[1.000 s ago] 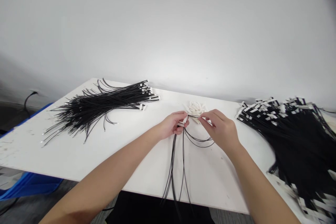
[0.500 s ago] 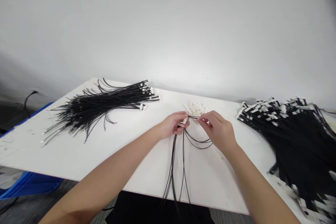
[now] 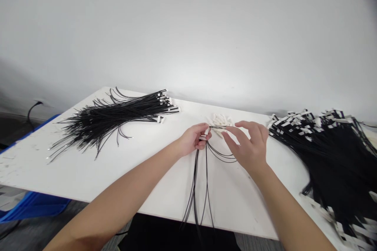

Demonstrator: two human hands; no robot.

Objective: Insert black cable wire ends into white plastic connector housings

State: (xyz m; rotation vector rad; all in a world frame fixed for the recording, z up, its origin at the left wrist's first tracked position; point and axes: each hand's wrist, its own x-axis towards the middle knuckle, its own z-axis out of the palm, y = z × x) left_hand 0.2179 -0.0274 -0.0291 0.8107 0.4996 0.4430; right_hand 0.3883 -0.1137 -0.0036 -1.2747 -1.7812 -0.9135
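Note:
In the head view my left hand (image 3: pixel 196 138) is closed around small white connectors (image 3: pixel 207 131) with thin black wires. Several of these wires (image 3: pixel 194 182) hang down past the table's front edge, and others loop out to the right. My right hand (image 3: pixel 250 143) is at the right of the loop, thumb and fingers apart, next to the wires that run from the left fingertips; whether it touches them I cannot tell. Behind both hands lies a small pile of loose white connectors (image 3: pixel 220 119).
A bundle of black wires (image 3: pixel 118 115) with white ends lies on the white table (image 3: pixel 97 172) at the left. At the right is a larger heap of black wires (image 3: pixel 332 157) with white connectors. A plain wall (image 3: pixel 188 39) rises behind; blue fabric (image 3: pixel 35 206) shows below left.
My right hand has loosened its pinch on the wires; its fingers have spread and it has shifted slightly right. The left hand keeps its hold, nearly still.

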